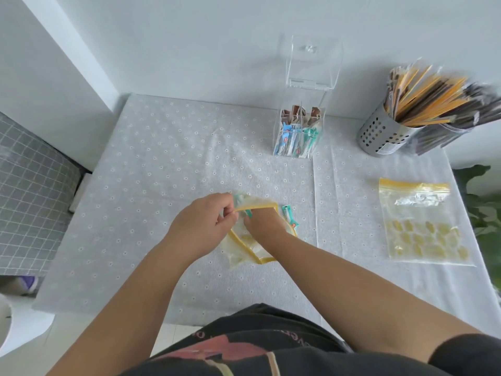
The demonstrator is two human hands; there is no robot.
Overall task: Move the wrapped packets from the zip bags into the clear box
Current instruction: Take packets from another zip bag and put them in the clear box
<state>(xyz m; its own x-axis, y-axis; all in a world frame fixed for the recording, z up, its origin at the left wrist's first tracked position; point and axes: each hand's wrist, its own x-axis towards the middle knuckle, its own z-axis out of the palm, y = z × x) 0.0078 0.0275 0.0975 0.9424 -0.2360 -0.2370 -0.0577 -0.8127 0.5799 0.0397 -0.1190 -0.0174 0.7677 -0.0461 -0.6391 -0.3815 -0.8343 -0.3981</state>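
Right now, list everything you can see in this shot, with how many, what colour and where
zip bag in hand: one, clear with yellow rim, table centre, mouth held open
second zip bag: one, clear with yellow strip, lying flat at right, pale yellow pieces inside
loose teal packet: one, teal and white, on the cloth just right of the held bag
clear box: one, transparent, lid up, far centre, teal, blue and brown packets inside
metal holder: one, silver, perforated, far right, full of orange and brown sticks
tablecloth: one, pale grey with small dots, covering the table
plant: green leaves, right edge
left hand: pinches the bag's rim
right hand: reaching into the bag, fingers hidden
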